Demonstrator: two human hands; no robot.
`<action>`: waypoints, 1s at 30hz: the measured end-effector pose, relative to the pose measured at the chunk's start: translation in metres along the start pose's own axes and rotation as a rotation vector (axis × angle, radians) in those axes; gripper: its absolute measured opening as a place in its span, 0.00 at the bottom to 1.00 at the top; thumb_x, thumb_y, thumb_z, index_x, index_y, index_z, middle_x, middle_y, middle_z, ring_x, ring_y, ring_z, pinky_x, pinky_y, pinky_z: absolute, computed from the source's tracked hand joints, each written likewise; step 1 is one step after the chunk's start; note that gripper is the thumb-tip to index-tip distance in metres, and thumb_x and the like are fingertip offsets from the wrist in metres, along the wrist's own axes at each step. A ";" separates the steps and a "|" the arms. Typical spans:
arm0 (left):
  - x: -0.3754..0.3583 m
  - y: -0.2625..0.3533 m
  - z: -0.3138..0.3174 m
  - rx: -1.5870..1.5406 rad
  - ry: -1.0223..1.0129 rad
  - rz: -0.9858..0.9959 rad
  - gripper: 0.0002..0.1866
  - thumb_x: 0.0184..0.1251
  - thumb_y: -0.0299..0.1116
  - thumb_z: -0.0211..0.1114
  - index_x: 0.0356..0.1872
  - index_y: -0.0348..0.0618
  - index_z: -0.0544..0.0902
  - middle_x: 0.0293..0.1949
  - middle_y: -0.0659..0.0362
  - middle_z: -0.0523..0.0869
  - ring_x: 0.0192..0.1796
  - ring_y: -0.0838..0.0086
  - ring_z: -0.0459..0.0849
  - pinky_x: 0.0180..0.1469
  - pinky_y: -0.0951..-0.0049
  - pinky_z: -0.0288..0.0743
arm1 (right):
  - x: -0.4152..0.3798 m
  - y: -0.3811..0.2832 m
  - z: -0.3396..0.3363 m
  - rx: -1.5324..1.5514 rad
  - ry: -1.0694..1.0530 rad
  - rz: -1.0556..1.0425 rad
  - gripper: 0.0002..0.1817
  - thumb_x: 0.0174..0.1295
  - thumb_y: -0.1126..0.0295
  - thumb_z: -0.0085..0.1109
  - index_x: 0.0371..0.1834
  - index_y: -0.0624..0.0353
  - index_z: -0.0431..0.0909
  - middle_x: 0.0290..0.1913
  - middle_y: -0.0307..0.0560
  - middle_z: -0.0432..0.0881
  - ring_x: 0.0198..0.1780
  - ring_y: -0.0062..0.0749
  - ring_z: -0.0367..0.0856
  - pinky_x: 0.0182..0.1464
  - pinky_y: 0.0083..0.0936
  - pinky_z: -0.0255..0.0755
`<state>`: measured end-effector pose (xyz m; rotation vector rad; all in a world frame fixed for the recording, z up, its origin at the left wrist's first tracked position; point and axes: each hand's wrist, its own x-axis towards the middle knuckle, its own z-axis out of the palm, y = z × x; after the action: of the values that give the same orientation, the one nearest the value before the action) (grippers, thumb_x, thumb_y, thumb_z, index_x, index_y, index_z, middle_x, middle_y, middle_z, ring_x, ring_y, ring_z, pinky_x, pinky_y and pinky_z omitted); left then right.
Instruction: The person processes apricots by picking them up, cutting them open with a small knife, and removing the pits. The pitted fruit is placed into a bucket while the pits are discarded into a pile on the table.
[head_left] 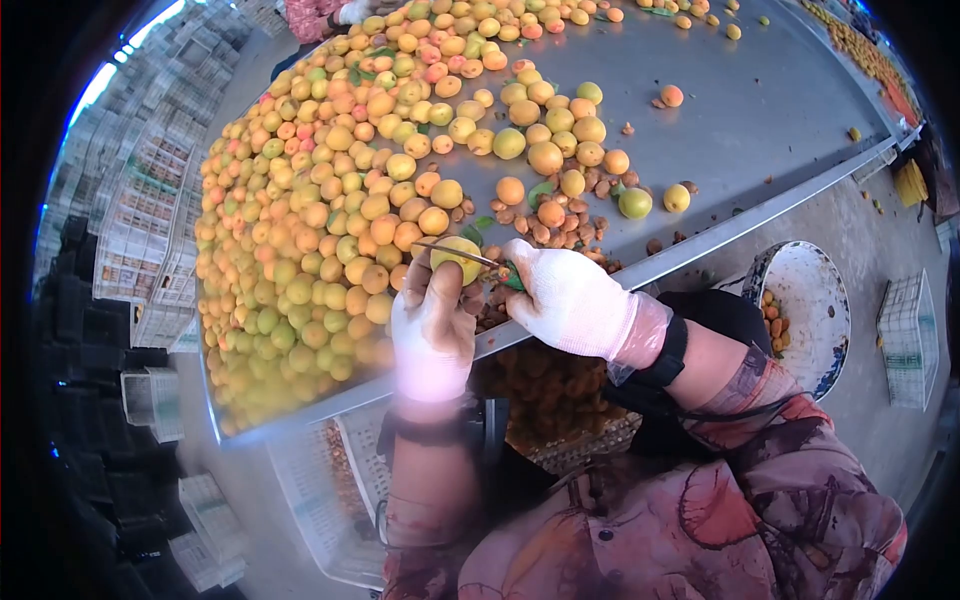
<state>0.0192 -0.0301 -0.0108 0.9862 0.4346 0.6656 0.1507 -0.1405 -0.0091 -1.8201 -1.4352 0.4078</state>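
Observation:
My left hand [432, 335], in a white glove with stained fingertips, is closed around a yellow-green apricot [456, 262] just above the table's near edge. My right hand [575, 300], gloved too, grips a small knife by its green handle [514, 276]. The thin blade [455, 251] lies across the fruit, pointing left. To the left of my hands a big heap of yellow and orange apricots [330, 190] spreads over the table. Brown apricot pits [560, 228] lie loose just beyond my right hand, a few green leaves among them.
A raised rim edges the metal table [720, 140]. Below it, white plastic crates [345, 500] stand near my legs. A white basin [815, 300] with some orange pieces is on the right, beside another crate [908, 340]. Stacked crates [150, 210] fill the left; another person's gloved hand [352, 12] shows at the top.

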 end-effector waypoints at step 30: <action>-0.004 -0.002 0.004 0.839 0.069 0.310 0.14 0.70 0.26 0.60 0.54 0.33 0.75 0.51 0.51 0.81 0.40 0.66 0.82 0.36 0.71 0.77 | 0.000 -0.011 0.004 -0.073 -0.117 0.102 0.17 0.64 0.66 0.52 0.45 0.72 0.71 0.30 0.62 0.83 0.36 0.58 0.84 0.39 0.44 0.78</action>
<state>0.0194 -0.0361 -0.0106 1.8542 0.6496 0.8134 0.1410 -0.1383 -0.0035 -1.9617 -1.4571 0.5270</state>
